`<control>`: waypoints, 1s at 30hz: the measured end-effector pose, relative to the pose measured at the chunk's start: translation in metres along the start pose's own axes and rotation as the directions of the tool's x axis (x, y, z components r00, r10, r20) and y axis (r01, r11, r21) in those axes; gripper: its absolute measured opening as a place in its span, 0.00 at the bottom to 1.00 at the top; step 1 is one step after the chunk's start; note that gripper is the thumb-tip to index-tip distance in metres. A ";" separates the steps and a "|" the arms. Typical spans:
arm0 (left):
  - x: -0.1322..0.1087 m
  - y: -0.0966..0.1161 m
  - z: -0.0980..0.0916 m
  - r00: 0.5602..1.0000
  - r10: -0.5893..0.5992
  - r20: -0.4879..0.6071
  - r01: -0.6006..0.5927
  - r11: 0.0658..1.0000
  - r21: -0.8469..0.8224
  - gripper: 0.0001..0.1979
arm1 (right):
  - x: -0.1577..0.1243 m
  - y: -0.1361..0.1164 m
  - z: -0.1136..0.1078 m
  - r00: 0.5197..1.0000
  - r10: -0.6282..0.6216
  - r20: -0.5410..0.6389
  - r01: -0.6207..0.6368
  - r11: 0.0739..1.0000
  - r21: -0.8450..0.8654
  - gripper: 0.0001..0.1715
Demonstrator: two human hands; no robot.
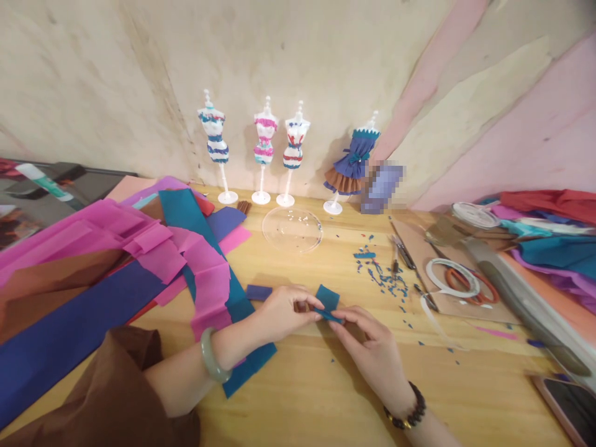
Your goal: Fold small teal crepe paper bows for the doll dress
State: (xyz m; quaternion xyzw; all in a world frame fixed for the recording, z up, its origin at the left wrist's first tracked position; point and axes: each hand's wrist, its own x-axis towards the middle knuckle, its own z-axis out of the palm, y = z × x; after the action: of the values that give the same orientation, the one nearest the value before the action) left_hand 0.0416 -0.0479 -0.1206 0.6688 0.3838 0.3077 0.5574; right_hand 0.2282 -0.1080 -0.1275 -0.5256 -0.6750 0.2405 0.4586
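Observation:
A small teal paper strip [328, 297] is pinched between both hands near the middle of the table. My left hand [289, 310], below a pale green bangle, grips its left end between thumb and fingers. My right hand [365, 338], with a dark bead bracelet at the wrist, pinches the right end. The strip looks folded along its near edge, and its far part stands up. Just left of my left hand lies a small dark blue folded piece [259, 292]. A long teal strip [242, 298] passes under my left forearm.
Several small mannequins [265, 143] stand along the wall, one in a blue and brown dress [356, 155]. A clear dish [292, 230] holds tiny beads. Pink strips [153, 248] cover the left side. Teal scraps [384, 276], pens, tape rolls [452, 277] and a phone [570, 403] are right.

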 end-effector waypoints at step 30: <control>-0.003 0.012 -0.003 0.992 0.122 0.044 -0.128 0.978 0.164 0.05 | 0.002 -0.010 0.000 0.999 -0.003 0.034 0.001 0.999 0.044 0.04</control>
State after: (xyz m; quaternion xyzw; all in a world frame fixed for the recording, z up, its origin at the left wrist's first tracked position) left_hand 0.0398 -0.0503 -0.1084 0.7409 0.3559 0.2976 0.4856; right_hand 0.2237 -0.1096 -0.1190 -0.5105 -0.6777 0.2638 0.4589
